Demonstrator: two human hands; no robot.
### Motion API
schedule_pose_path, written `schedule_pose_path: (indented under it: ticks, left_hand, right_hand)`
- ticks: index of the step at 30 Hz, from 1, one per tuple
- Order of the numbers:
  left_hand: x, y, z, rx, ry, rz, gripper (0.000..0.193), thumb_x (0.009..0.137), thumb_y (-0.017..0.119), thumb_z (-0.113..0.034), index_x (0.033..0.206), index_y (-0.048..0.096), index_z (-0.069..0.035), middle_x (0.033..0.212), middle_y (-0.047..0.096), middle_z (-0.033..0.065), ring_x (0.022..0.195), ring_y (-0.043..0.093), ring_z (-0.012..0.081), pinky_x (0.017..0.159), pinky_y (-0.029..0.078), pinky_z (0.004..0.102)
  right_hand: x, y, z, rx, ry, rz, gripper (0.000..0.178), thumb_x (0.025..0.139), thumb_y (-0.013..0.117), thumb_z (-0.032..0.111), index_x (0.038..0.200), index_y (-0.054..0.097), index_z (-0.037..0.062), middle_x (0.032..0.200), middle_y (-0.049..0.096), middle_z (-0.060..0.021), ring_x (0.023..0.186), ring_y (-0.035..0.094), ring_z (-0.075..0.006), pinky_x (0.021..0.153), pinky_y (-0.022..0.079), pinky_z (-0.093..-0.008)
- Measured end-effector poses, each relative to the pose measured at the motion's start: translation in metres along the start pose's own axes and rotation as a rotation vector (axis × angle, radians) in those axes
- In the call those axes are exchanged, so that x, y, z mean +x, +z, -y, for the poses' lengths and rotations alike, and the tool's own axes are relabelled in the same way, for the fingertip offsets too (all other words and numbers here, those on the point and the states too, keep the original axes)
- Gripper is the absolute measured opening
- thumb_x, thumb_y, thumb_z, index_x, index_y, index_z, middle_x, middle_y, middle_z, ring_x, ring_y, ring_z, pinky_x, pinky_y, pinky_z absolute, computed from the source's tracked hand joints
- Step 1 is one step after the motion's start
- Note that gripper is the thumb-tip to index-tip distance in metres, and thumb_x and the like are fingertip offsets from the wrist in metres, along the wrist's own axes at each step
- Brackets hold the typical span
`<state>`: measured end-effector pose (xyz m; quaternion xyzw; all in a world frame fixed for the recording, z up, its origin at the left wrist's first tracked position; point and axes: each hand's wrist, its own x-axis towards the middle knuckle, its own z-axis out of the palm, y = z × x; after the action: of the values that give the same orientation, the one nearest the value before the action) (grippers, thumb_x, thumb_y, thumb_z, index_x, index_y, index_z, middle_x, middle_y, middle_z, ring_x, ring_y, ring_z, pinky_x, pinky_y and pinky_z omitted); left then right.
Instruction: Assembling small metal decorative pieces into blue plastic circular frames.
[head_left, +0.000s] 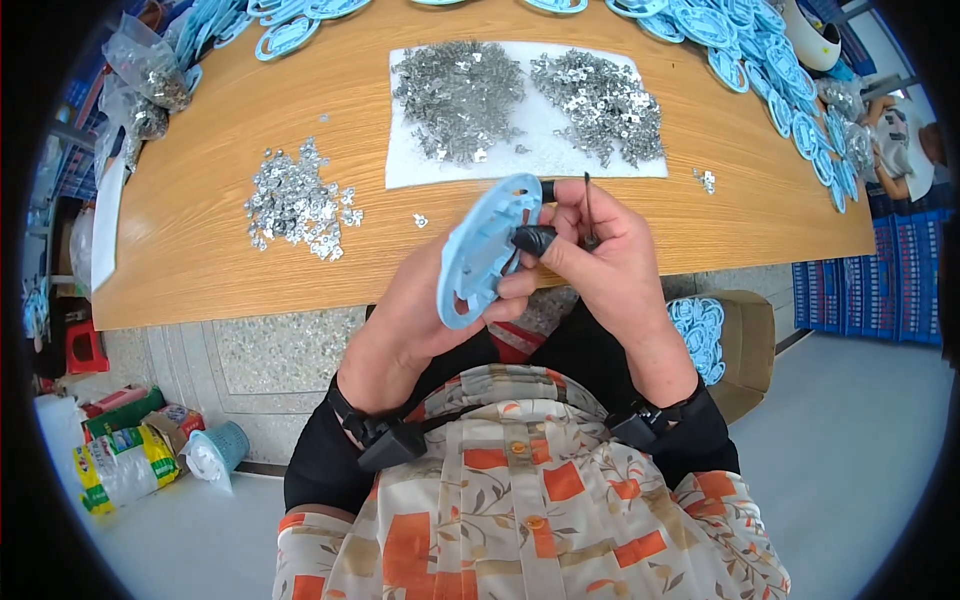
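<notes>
One loose pile of metal parts (300, 205) is recorded at the left of the table (190, 250). Next we find the left hand (412, 290), curled round a blue piece (478, 245), palm behind it, fingertips showing past its lower right edge. The piece is tilted up steeply in front of the person, near the table's close edge. At its right side we find the right hand (612, 255), fingers bent, its thumb under a black cover (533, 240) at the inner face. We cannot tell whether a small part is pinched beneath that thumb. A slim rod (588, 205) stands upright in the same hand, apart from the piece.

On method, we judge that the left hand should bear the piece firmly from behind, so that it does not rock under the thumb. The right thumb should press squarely and evenly, clear of the thin edges, and the rod's tip is best kept off the blue surface.

On condition, from left to right: we see a rounded, elongated shape in pale blue, plastic by its look, with a slot near the lower left end, raised ribs across the inner face and another slot near the upper right end. We note no crack on the side in view; the back is hidden from us, and the middle is partly covered by the thumb.
</notes>
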<state>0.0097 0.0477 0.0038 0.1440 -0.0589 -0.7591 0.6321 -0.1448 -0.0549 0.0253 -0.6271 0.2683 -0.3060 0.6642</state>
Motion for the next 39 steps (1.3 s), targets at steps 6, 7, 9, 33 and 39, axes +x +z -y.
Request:
schedule_pose_path:
  ticks: [6,7,9,33,39]
  left_hand:
    - [0.0,-0.006,0.001,0.008,-0.072,0.075,0.04,0.102,0.041,-0.031,0.126,0.052,-0.001,0.102,0.058,0.0104,0.073,0.046,0.0146,0.056,0.035,0.0241]
    - [0.001,-0.005,0.002,-0.045,-0.112,0.109,0.041,0.101,0.043,-0.032,0.126,0.052,-0.001,0.103,0.058,0.0106,0.074,0.047,0.0146,0.057,0.036,0.0245]
    - [0.004,-0.006,0.006,-0.104,-0.162,0.158,0.042,0.1,0.045,-0.034,0.125,0.053,-0.002,0.104,0.059,0.0108,0.074,0.047,0.0146,0.057,0.036,0.0249]
    - [0.007,-0.019,-0.018,0.374,0.268,-0.11,0.05,0.1,0.042,-0.033,0.136,0.046,0.002,0.098,0.059,0.011,0.061,0.049,0.0135,0.048,0.038,0.0242]
    - [0.005,-0.027,-0.025,0.315,0.214,-0.051,0.056,0.099,0.045,-0.041,0.137,0.046,0.0,0.1,0.059,0.0115,0.064,0.05,0.0135,0.05,0.039,0.0243]
  right_hand:
    - [0.008,-0.016,0.003,0.051,0.212,0.129,0.025,0.087,0.063,-0.001,0.112,0.061,-0.0027,0.088,0.067,0.0002,0.081,0.059,-0.0034,0.072,0.049,-0.0203]
    - [0.008,-0.019,0.002,0.044,0.241,0.12,0.023,0.089,0.065,0.003,0.111,0.061,-0.0008,0.088,0.067,-0.0003,0.071,0.056,-0.0034,0.063,0.045,-0.0198]
    - [0.004,-0.024,0.0,0.025,0.269,0.097,0.022,0.09,0.067,0.006,0.111,0.061,0.0011,0.087,0.067,-0.0008,0.061,0.052,-0.0034,0.053,0.041,-0.0193]
    - [-0.039,-0.415,0.172,-0.141,-0.288,-0.887,0.026,0.092,0.045,0.027,0.077,0.055,0.0087,0.06,0.052,-0.0034,0.047,0.045,-0.0106,0.036,0.03,-0.0261]
    - [-0.043,-0.279,0.037,-0.133,0.0,-0.783,0.04,0.1,0.033,0.037,0.085,0.056,0.008,0.06,0.055,-0.0039,0.043,0.05,-0.0129,0.039,0.037,-0.0286]
